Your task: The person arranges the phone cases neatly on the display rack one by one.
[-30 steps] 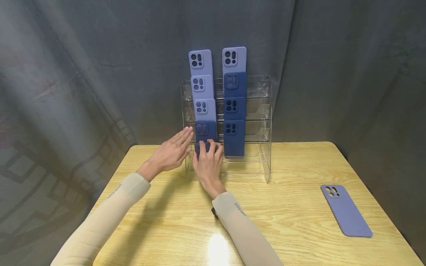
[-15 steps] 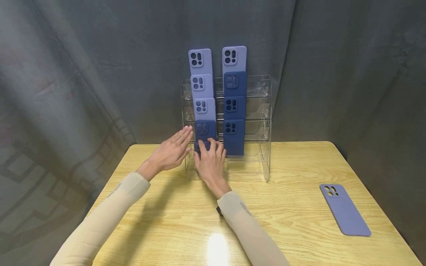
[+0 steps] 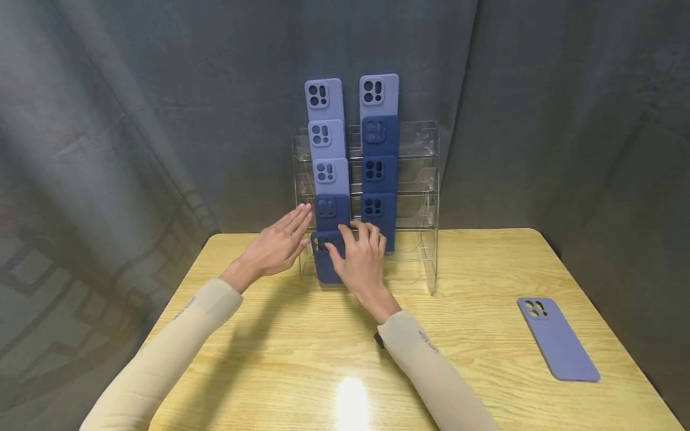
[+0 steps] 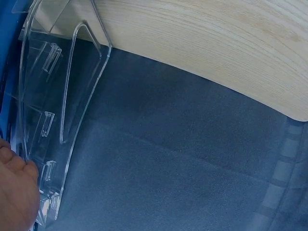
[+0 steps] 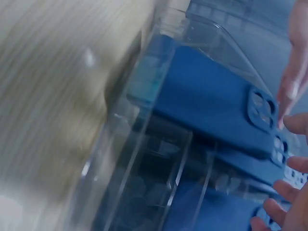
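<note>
A navy phone case (image 3: pixel 327 263) leans in the lowest tier of a clear acrylic display rack (image 3: pixel 417 260), at the left column's foot. My right hand (image 3: pixel 363 257) hovers at this case's right edge, overlapping it in the head view, with fingers loosely bent and spread. In the right wrist view its fingertips (image 5: pixel 284 190) stand apart from the case (image 5: pixel 211 96), gripping nothing. My left hand (image 3: pixel 277 246) is held flat with straight fingers beside the rack's left side. The left wrist view catches only part of that hand (image 4: pixel 18 192) near the clear side panel (image 4: pixel 67 120).
Above stand lilac cases (image 3: pixel 330 137) and a navy case (image 3: pixel 338 211); the right column holds a lilac case (image 3: pixel 385 99) over several navy ones (image 3: pixel 384 173). One lilac case (image 3: pixel 563 344) lies on the wooden table (image 3: pixel 469 347) at right. A grey curtain (image 3: pixel 242 108) hangs behind.
My right hand has let go of the lowest left navy case and moved right, uncovering it. My left hand has stayed in place.
</note>
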The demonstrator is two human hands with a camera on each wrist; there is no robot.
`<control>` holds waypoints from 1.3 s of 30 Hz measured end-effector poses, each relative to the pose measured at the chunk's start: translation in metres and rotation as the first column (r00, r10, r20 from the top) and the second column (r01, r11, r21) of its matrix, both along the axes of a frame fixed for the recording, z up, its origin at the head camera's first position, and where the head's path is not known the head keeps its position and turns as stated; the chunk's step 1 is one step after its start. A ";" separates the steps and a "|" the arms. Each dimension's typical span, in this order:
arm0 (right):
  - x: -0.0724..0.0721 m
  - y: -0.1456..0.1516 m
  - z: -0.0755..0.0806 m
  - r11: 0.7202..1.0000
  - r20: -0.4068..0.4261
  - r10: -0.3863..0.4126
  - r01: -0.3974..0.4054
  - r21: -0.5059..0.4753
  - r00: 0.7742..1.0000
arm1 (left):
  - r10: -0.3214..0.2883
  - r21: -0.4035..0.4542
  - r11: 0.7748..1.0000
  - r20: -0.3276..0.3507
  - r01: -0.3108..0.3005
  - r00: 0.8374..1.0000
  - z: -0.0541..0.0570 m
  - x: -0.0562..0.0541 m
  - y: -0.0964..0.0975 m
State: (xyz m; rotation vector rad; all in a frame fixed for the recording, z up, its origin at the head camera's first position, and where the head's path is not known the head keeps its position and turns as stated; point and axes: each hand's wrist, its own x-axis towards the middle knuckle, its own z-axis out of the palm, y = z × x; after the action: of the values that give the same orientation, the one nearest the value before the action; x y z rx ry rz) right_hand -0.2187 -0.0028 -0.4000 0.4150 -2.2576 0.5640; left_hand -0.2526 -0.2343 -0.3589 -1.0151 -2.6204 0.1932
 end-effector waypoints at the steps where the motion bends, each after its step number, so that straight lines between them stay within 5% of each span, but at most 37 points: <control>1: 0.001 0.006 0.002 1.000 0.003 0.007 -0.007 -0.011 1.000 | -0.002 0.001 1.000 -0.001 0.002 1.000 0.000 -0.001 0.000; 11: 0.009 0.073 0.024 0.993 -0.017 0.051 -0.053 -0.103 0.999 | -0.014 0.000 1.000 -0.015 0.014 1.000 0.002 -0.003 -0.002; 20: 0.019 0.135 0.037 0.995 0.009 0.071 -0.070 -0.071 0.997 | -0.015 0.004 1.000 -0.002 0.015 1.000 0.003 -0.002 -0.003; 30: 0.037 0.205 0.041 0.997 0.014 0.083 -0.083 0.001 0.996 | -0.011 -0.010 1.000 0.016 0.011 1.000 0.001 0.000 -0.001; 39: 0.052 0.262 0.028 0.999 0.119 0.028 -0.033 0.042 0.993 | -0.009 -0.007 1.000 0.023 0.009 1.000 0.001 0.000 -0.001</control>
State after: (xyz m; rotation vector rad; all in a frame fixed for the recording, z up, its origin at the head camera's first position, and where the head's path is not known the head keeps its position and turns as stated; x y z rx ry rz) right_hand -0.1669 0.2593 -0.3718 0.4494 -2.3842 0.5693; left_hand -0.2526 -0.2355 -0.3578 -1.0367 -2.6372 0.1896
